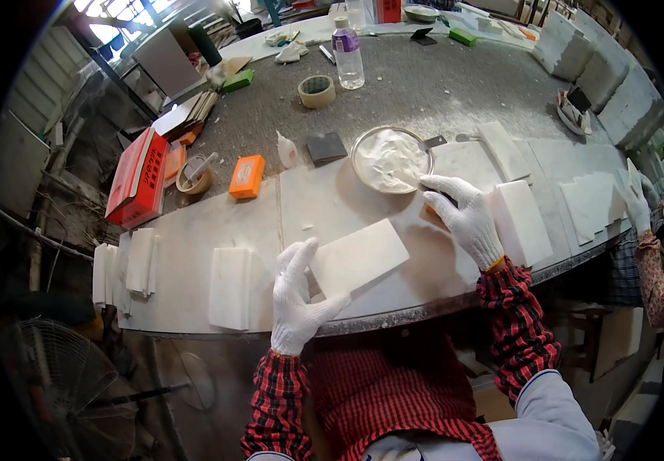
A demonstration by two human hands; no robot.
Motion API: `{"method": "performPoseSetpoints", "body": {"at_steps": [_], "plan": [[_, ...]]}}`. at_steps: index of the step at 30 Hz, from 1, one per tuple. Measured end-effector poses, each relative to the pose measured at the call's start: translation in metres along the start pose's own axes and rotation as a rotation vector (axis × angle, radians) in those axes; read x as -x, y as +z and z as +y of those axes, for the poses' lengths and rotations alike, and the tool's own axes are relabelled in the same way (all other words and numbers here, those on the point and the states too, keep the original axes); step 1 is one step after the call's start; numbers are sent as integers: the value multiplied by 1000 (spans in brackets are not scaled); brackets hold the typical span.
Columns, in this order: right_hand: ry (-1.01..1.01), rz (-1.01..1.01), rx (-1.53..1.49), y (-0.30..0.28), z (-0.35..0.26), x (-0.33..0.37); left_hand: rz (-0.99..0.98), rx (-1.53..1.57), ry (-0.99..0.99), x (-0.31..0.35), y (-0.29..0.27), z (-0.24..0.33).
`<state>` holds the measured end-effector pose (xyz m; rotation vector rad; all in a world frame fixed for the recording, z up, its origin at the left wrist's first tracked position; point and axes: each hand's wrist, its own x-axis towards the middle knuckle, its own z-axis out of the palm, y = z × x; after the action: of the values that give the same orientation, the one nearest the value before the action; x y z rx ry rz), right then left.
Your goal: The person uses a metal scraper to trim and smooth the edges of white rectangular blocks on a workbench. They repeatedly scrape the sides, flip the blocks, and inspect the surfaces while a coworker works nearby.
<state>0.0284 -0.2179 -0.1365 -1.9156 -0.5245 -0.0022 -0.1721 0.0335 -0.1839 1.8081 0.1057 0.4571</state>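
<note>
My left hand (pixel 297 300), in a white knitted glove, grips the left end of a white rectangular stone tile (pixel 360 257), thumb below and fingers above. The tile is tilted over the table's near edge. My gloved right hand (pixel 466 219) is closed at the near right rim of a round metal bowl (pixel 357 160) filled with white paste (pixel 393 157). A thin pale piece shows at its fingertips by the paste; what it is I cannot make out. An orange item (pixel 429 209) is partly hidden under that hand. A dark flat piece (pixel 435 141) lies at the bowl's far right rim.
White tile stacks stand left (pixel 230 288) and right (pixel 520 223). Farther back are an orange box (pixel 247 177), a dark block (pixel 326 148), a tape roll (pixel 316 91), a bottle (pixel 349 58) and a red carton (pixel 138 178). Another person's gloved hand (pixel 637 201) is at far right.
</note>
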Motion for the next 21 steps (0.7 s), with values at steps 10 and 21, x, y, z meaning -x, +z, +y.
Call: {"method": "performPoseSetpoints", "body": {"at_steps": [10, 21], "plan": [[-508, -55, 212, -12, -85, -46, -70, -48, 215, -140, 2, 50], [-445, -40, 768, -43, -61, -41, -166, -522, 548, -198, 16, 73]]}}
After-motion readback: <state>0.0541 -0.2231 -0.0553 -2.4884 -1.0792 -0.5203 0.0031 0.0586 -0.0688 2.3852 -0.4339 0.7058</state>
